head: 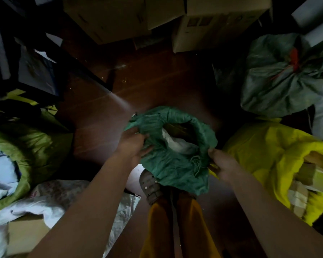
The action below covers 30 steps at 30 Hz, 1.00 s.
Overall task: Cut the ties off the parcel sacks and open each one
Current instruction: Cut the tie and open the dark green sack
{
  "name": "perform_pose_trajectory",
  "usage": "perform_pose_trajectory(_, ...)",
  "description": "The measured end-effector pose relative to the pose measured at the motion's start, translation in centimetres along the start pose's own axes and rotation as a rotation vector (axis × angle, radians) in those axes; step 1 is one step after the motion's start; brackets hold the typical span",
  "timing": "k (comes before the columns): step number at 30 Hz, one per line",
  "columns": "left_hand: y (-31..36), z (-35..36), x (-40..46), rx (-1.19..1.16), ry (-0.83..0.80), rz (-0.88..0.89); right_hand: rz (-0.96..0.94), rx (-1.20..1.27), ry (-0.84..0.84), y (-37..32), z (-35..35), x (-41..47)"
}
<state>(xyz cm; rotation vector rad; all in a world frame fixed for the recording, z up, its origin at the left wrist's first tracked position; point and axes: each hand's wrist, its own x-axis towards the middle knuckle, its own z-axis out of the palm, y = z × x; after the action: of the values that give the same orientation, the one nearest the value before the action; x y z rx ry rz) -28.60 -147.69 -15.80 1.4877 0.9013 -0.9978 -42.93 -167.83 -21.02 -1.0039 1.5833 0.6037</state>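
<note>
A green woven sack [172,164] stands on the floor right in front of me, its mouth spread wide. A white parcel [179,144] and something brown show inside. My left hand [133,144] grips the left side of the sack's rim. My right hand [223,162] grips the right side of the rim, with something yellow partly hidden under its fingers. At the right rear, a grey-green sack [280,86] is still bunched shut by a red tie [295,58].
An open yellow sack [268,151] with brown boxes lies at my right. An olive-green open sack [32,146] and a white sack [50,200] lie at my left. Cardboard boxes [203,25] stand at the back. Dark wooden floor [147,81] stretches between them. My shoe [150,185] is under the green sack.
</note>
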Motion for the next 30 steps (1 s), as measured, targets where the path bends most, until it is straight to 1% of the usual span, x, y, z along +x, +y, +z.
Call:
perform_pose_trajectory(2,-0.3,-0.1,0.1,-0.034,-0.01,0.009,-0.033,-0.117,0.047,0.1,-0.4,0.5)
perform_pose_trajectory(4,-0.6,-0.3,-0.3,-0.057,-0.021,0.009,-0.147,-0.301,0.093,-0.3,-0.7,0.4)
perform_pose_trajectory(6,-0.7,-0.5,-0.6,-0.075,-0.026,0.001,-0.296,-0.519,0.176,-1.0,-0.9,-0.1)
perform_pose_trajectory(8,-0.8,-0.6,-0.9,-0.094,-0.037,0.007,-0.467,-0.684,0.277,-1.8,-0.8,-0.5)
perform_pose_trajectory(10,-0.8,-0.5,-1.2,-0.103,-0.049,0.018,-0.739,-0.783,0.322,-2.7,-0.3,-1.1)
perform_pose_trajectory(12,-0.7,-0.2,-1.4,-0.095,-0.04,0.053,-0.997,-0.79,0.229,-4.0,0.7,-1.8)
perform_pose_trajectory(14,-0.7,0.1,-1.4,-0.091,0.006,0.086,-1.171,-0.855,0.096,-5.5,2.0,-2.4)
perform_pose_trajectory(15,-0.8,0.1,-1.3,-0.081,0.033,0.121,-1.223,-0.925,0.04,-6.3,2.7,-2.4)
perform_pose_trajectory(17,-1.3,-0.1,-0.6,-0.032,0.019,0.242,-1.252,-1.098,-0.042,-7.6,4.2,-2.1)
perform_pose_trajectory(19,-1.8,-0.4,0.1,0.116,0.009,0.346,-1.256,-1.189,-0.081,-8.4,5.3,-1.5)
perform_pose_trajectory(21,-2.1,-1.0,0.7,0.357,0.049,0.463,-1.259,-1.106,-0.156,-8.8,5.8,-1.1)
perform_pose_trajectory(23,-2.6,-1.8,1.2,0.653,0.08,0.596,-1.19,-0.943,-0.217,-8.9,5.9,-1.1)
perform_pose_trajectory(25,-3.4,-2.7,1.6,0.914,0.096,0.706,-1.126,-0.889,-0.246,-8.8,5.6,-1.4)
perform_pose_trajectory(26,-3.8,-3.1,1.5,1.021,0.155,0.74,-1.095,-0.891,-0.26,-8.8,5.5,-1.5)
perform_pose_trajectory(28,-4.2,-3.6,1.4,1.2,0.361,0.784,-1.006,-0.87,-0.292,-8.9,5.2,-1.7)
perform_pose_trajectory(29,-4.2,-3.8,1.2,1.254,0.446,0.799,-0.96,-0.842,-0.306,-9.0,5.0,-1.8)
perform_pose_trajectory(30,-4.2,-3.8,1.1,1.282,0.495,0.805,-0.92,-0.809,-0.318,-9.2,4.9,-1.9)
